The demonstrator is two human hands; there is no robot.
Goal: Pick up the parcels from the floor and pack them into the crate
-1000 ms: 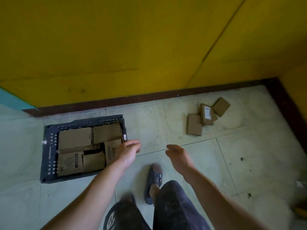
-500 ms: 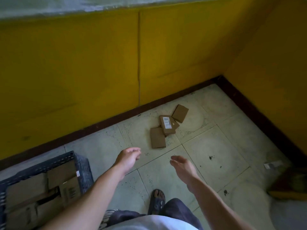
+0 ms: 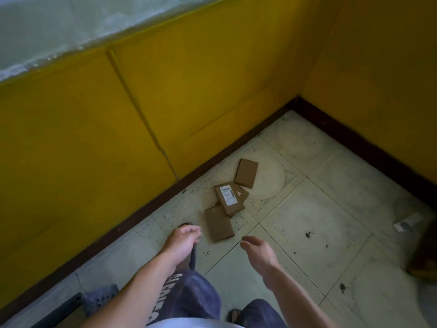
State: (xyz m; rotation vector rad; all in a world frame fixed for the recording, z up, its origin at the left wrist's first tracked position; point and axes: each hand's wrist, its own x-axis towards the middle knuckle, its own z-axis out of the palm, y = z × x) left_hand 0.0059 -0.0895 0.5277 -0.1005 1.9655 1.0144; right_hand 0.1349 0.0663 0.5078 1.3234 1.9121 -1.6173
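Note:
Three brown cardboard parcels lie on the tiled floor near the wall. The nearest parcel (image 3: 218,223) is flat and plain. A labelled parcel (image 3: 229,198) rests just beyond it, partly on another piece of cardboard. The far parcel (image 3: 246,173) lies closest to the corner. My left hand (image 3: 182,240) hovers just left of the nearest parcel, fingers loosely curled and holding nothing. My right hand (image 3: 259,250) hangs to the right of that parcel, fingers apart and bare. Only a dark corner of the crate (image 3: 71,306) shows at the bottom left.
Yellow walls with a dark skirting board (image 3: 146,209) meet in a corner at the upper right. A scrap of white paper (image 3: 408,222) and a brown object (image 3: 425,259) lie at the right edge. My sandalled feet stand on the pale tiles below my hands.
The view has swung right, away from the crate, which has slid almost out of frame. The parcels are nearer and larger, and both hands have come close to the nearest one.

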